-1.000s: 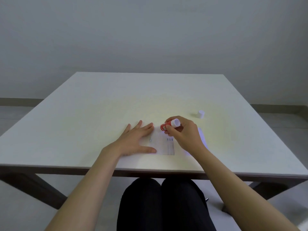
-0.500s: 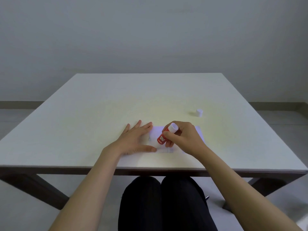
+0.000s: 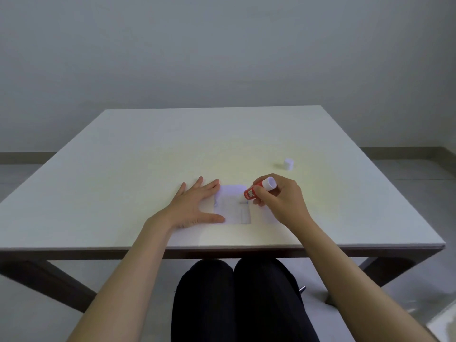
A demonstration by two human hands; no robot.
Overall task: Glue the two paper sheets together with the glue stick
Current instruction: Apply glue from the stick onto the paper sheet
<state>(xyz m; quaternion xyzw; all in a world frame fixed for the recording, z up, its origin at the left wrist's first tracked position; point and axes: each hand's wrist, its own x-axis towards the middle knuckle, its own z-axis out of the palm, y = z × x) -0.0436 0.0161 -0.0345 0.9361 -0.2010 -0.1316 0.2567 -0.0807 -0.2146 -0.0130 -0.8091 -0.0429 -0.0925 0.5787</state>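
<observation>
Bare forearms, no sleeves showing, no rings or watch on left hand or right hand. Plain black trousers covering both thighs down below. Nothing else worn in view.

On the white table, the left hand lies flat with fingers spread, pressing the left part of the paper sheets. Just right of the sheets, the right hand grips a red glue stick, tilted, its lower end at the paper. A small white cap stands apart, beyond the right hand.
</observation>
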